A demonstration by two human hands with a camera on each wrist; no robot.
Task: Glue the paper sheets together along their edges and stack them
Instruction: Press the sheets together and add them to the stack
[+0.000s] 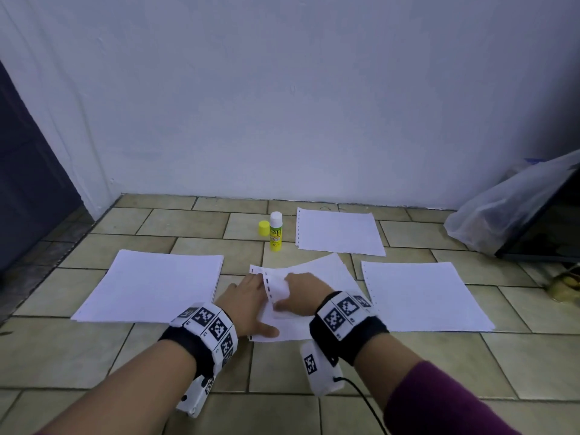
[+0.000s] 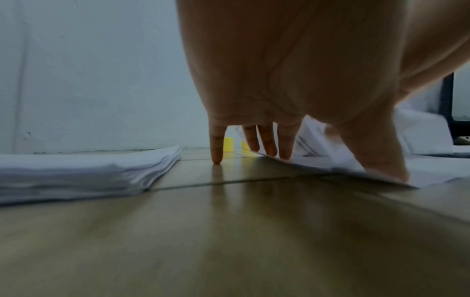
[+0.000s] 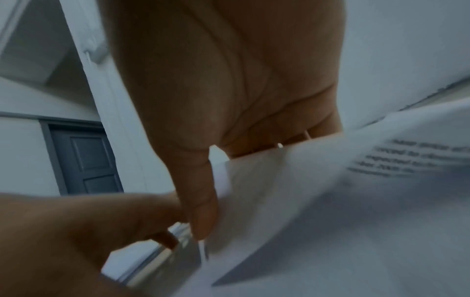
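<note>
Several white sheets lie on the tiled floor: a thick stack [image 1: 147, 287] at left, a centre pile [image 1: 326, 271] under my hands, one sheet [image 1: 423, 296] at right and one [image 1: 339, 230] farther back. My left hand [image 1: 248, 296] presses flat on the centre pile's left edge, fingers straight; its fingertips [image 2: 284, 154] touch paper and tile. My right hand [image 1: 301, 293] pinches the perforated left edge of the top sheet [image 3: 330, 201] between thumb [image 3: 203, 211] and fingers, and that edge curls up. An uncapped glue stick [image 1: 275, 230] stands upright behind the pile, with its yellow cap [image 1: 263, 228] beside it.
A white wall runs along the back of the floor. A clear plastic bag [image 1: 502, 215] and a dark slanted panel [image 1: 549, 227] sit at the far right. A dark door [image 1: 25, 183] stands at the left. Bare tiles [image 1: 282, 372] lie in front of the papers.
</note>
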